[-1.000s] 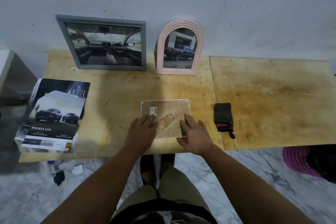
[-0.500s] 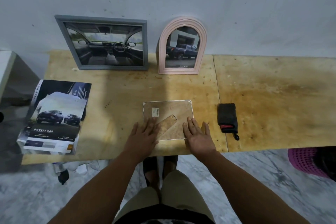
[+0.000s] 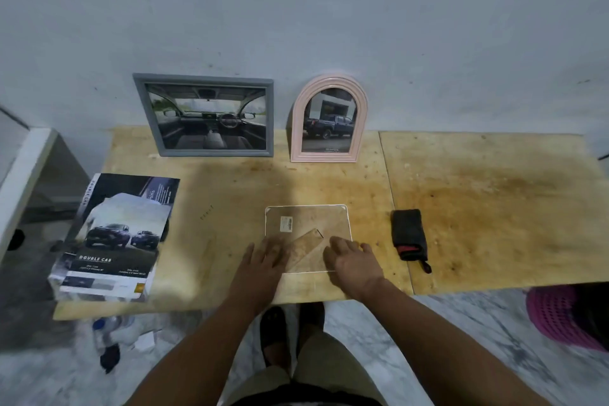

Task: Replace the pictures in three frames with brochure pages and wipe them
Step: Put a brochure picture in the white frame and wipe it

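A clear acrylic frame (image 3: 308, 224) lies flat near the table's front edge, with a small barcode sticker and a slanted clear stand piece on it. My left hand (image 3: 265, 257) rests flat on its lower left corner, fingers spread. My right hand (image 3: 354, 262) sits on its lower right corner with fingers curled. A grey rectangular frame (image 3: 206, 115) with a car-interior picture and a pink arched frame (image 3: 329, 119) with a pickup-truck picture lean against the wall. A stack of brochures (image 3: 115, 237) lies at the table's left end. A folded black cloth (image 3: 408, 236) lies right of the clear frame.
The wooden table (image 3: 494, 208) is made of two boards with a seam right of the clear frame. A pink basket (image 3: 557, 316) stands on the floor at lower right. Scraps and a bottle (image 3: 112, 336) lie on the floor under the table's left end.
The view has pulled back and shifted. My right hand's fingers have curled at the clear frame's lower right corner; my left hand stays flat on the lower left corner.
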